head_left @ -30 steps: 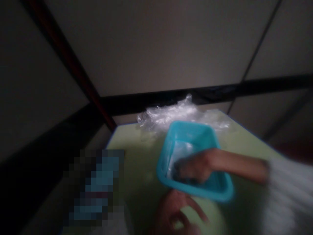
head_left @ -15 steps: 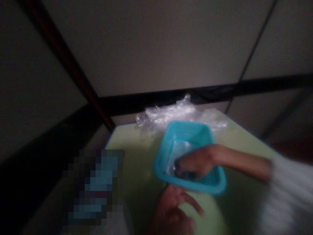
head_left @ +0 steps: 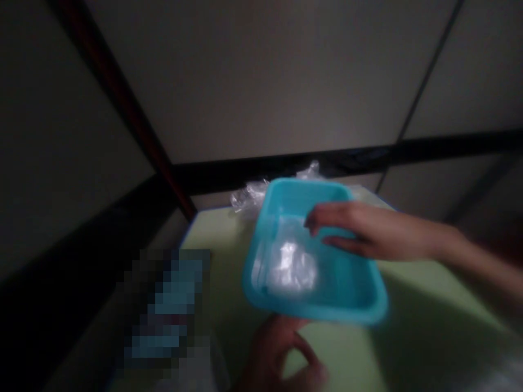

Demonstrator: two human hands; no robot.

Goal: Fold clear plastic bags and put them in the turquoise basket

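A turquoise plastic basket (head_left: 314, 313) appears in the middle of the head view, its near end tilted toward me. Inside it lies a crinkled, shiny clear plastic bag (head_left: 292, 269); whether anything is in the bag is too blurred to tell. My right hand (head_left: 359, 228) reaches over the basket's right rim, open, thumb and fingers apart, with nothing visible between them. Below the near rim is my left hand (head_left: 272, 354), its fingers curved and apart. Its upper part meets the basket's front edge, and I cannot tell whether it supports the basket.
Crumpled clear plastic (head_left: 251, 198) lies behind the basket on the pale green table (head_left: 223, 239). A wall of panels (head_left: 278, 81) with a dark band rises behind the table. At left, a pixelated patch hides something bluish.
The basket appears larger and closer, with its far rim higher in view. My right hand has risen from the basket's bottom and its fingers have spread. My left hand stays below the near rim.
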